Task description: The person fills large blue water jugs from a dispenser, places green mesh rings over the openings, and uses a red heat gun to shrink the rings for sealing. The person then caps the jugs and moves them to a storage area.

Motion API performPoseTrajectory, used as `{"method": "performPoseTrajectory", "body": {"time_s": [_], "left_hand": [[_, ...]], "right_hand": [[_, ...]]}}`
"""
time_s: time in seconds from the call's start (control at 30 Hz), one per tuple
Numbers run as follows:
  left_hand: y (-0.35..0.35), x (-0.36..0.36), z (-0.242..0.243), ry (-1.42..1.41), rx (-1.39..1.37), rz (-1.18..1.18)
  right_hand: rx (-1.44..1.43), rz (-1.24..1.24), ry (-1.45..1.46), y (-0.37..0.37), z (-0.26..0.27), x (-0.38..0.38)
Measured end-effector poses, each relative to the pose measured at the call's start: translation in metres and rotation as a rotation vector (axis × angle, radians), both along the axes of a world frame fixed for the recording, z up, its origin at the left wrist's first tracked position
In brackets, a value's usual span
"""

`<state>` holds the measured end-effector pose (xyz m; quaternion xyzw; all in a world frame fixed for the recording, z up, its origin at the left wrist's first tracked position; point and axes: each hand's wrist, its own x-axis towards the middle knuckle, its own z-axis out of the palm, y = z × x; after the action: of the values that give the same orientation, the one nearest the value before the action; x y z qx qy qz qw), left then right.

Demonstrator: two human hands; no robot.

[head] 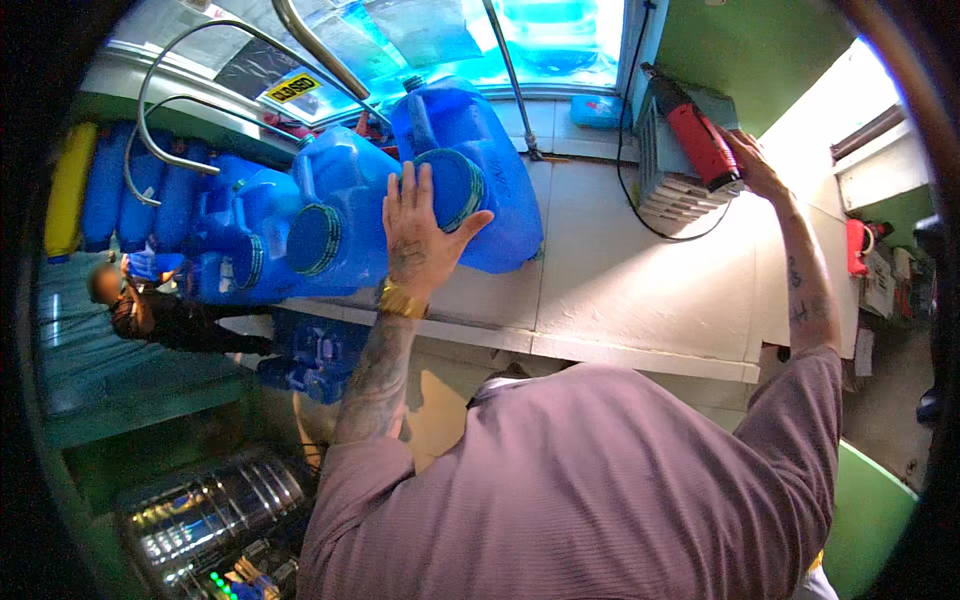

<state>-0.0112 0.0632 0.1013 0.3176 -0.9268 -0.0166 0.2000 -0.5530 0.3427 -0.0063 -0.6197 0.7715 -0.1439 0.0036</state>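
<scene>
My left hand, a gold watch at its wrist, lies with fingers extended and thumb apart against the large round blue cap of a blue plastic water jug. The jug stands on the white tiled counter. At the right, my right hand touches the side of a red and black corded power tool that looks like a heat gun. Whether those fingers close around it is hidden. Beneath the tool is a grey slatted box or stack.
More capped blue jugs line the counter leftward. Curved metal spouts and a metal rod hang over it. A black cord loops by the tool. A person stands far left. A large clear bottle is lower left.
</scene>
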Motion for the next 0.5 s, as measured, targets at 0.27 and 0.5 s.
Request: {"method": "performPoseTrajectory", "body": {"time_s": [0.27, 0.5], "left_hand": [[-0.072, 0.005, 0.008, -0.058, 0.009, -0.617], [-0.07, 0.03, -0.029, 0.467, 0.316, -0.34]], "right_hand": [[-0.372, 0.018, -0.159, -0.06, 0.118, 0.121], [-0.552, 0.844, -0.17, -0.226, 0.209, 0.396]]}}
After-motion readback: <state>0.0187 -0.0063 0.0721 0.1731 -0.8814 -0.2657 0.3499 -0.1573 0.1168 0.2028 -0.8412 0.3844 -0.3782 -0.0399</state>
